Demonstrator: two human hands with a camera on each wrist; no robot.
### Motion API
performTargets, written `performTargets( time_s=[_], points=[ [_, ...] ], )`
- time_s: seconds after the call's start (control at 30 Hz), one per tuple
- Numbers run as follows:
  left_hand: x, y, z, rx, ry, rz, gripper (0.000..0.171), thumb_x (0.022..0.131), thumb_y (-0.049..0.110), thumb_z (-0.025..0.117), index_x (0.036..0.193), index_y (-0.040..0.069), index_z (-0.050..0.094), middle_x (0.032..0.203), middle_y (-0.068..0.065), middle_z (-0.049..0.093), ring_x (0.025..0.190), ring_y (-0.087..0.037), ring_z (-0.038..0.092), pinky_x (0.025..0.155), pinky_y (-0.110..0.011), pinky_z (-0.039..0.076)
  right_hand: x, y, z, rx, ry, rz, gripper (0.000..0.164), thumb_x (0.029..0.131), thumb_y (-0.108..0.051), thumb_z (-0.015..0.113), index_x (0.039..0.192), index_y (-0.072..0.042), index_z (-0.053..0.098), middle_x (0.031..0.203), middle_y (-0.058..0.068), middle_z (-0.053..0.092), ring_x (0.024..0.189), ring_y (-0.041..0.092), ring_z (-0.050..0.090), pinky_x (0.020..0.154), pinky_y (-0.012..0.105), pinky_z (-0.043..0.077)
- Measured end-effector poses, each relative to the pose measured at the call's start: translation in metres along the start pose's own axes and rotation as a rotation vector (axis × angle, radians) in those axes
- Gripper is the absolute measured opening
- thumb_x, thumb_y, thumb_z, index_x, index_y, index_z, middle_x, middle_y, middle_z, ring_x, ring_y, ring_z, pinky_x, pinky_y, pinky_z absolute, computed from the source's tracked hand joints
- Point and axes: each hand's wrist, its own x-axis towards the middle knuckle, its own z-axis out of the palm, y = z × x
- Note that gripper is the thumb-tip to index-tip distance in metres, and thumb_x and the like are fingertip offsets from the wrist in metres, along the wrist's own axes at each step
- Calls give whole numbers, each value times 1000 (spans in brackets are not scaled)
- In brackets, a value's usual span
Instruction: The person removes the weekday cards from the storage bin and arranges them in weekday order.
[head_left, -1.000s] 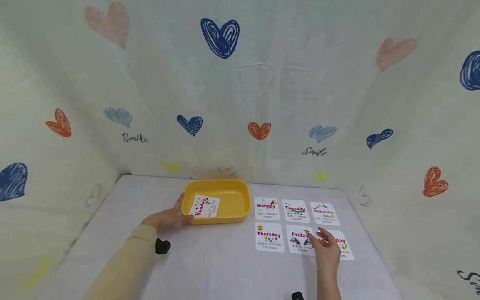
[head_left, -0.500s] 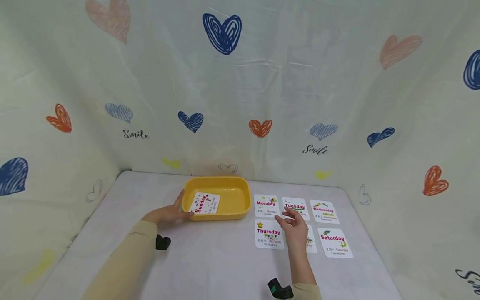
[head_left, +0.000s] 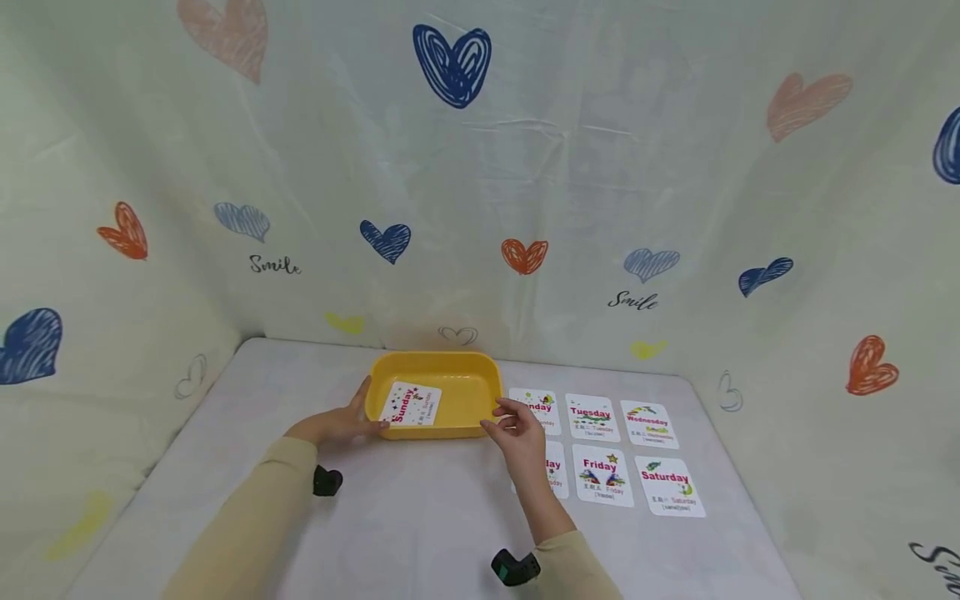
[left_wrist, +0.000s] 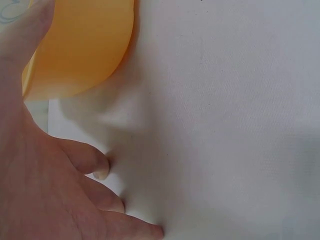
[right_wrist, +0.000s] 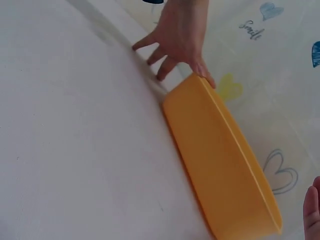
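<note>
My left hand is at the left end of a yellow plastic tray, its thumb on the rim near the front corner. In the left wrist view, the other fingers are spread, with their tips down on the table beside the tray. Inside the tray lies a white card printed "Sunday", turned sideways. My right hand is by the tray's right front corner, fingers loosely bent and nothing between them. It covers part of the "Monday" card and the "Thursday" card.
Right of the tray, weekday cards lie face up in two rows, including Tuesday, Wednesday, Friday and Saturday. A curtain with printed hearts surrounds the white table.
My right hand has moved left from over the Friday and Saturday cards, past Tuesday, to the tray's right end. My left hand and the cards have stayed put.
</note>
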Motion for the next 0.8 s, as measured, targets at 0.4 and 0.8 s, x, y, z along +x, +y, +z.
performTargets(
  time_s=[0.4, 0.8],
  points=[
    [6, -3, 1, -17, -2, 1, 111, 89, 59, 59, 153, 12, -19, 156, -31, 9, 135, -57, 22, 106, -71, 18, 18, 12, 42, -60, -126, -58, 39, 79, -4, 80, 115, 0, 66, 102, 12, 64, 83, 19, 55, 71, 17, 49],
    [-1, 2, 0, 4, 14, 8, 112, 88, 60, 60, 153, 10, -18, 154, -34, 15, 133, -58, 25, 105, -71, 21, 34, 17, 74, -227, -255, -175, 38, 81, -5, 79, 117, -4, 66, 104, 10, 63, 85, 19, 57, 73, 19, 51]
  ],
)
